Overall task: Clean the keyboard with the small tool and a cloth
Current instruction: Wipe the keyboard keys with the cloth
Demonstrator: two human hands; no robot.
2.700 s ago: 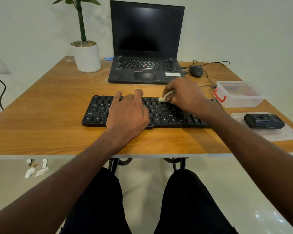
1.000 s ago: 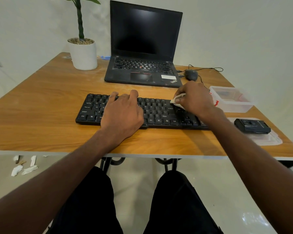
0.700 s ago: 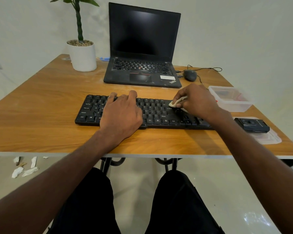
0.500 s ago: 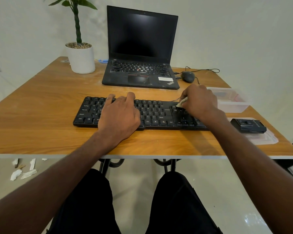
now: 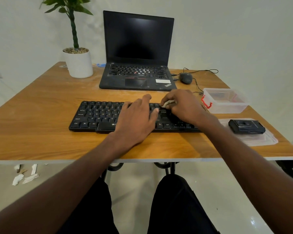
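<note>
A black keyboard (image 5: 98,115) lies across the near middle of the wooden table (image 5: 41,115). My left hand (image 5: 135,119) rests flat on its middle keys, fingers straight. My right hand (image 5: 184,107) sits over the right part of the keyboard and pinches a small pale cloth (image 5: 167,103) against the upper key rows. Most of the cloth is hidden inside the fingers. A small black tool (image 5: 246,126) lies on a clear lid (image 5: 260,141) at the right.
An open black laptop (image 5: 137,65) stands behind the keyboard, with a wired mouse (image 5: 185,78) to its right. A clear box with a red latch (image 5: 225,102) sits at the right. A white plant pot (image 5: 79,64) stands at back left. Paper scraps (image 5: 25,176) lie on the floor.
My right hand has slid the cloth back and forth over the right part of the keyboard. My left hand has shifted right, toward the middle keys.
</note>
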